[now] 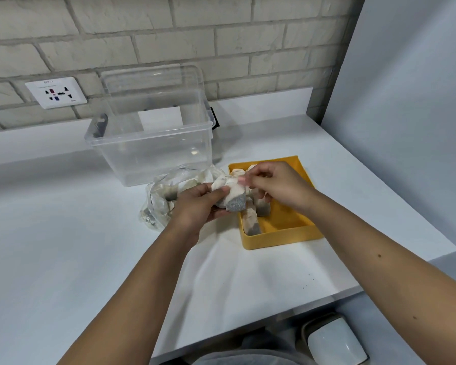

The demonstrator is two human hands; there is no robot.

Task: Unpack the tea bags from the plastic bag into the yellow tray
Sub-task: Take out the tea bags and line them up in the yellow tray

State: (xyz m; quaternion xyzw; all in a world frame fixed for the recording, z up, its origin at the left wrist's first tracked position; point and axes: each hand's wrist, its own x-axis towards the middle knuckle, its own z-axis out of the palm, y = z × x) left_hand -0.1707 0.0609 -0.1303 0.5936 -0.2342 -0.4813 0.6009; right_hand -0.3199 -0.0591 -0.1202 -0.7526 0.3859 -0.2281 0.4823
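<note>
Since these tea bags cling together in a bunch, I hold the clump (232,197) in my left hand (198,206), fingers curled under it and thumb pressed on top. I keep it right at the near-left edge of the yellow tray (282,237), so whatever I free has only a short way to drop. My right hand (277,185) hovers over the tray with thumb and forefinger pinched on the top corner of one bag in the clump, the other fingers loosely curled. I judge this grip is for peeling a single bag off. A few loose tea bags (252,223) already lie in the tray's left part. The plastic bag (158,204) sits slumped on the white counter (63,233) just left of my left hand. More bags show through it, so the job looks partway done. A clear box (153,146) stands behind, apart from all this.
</note>
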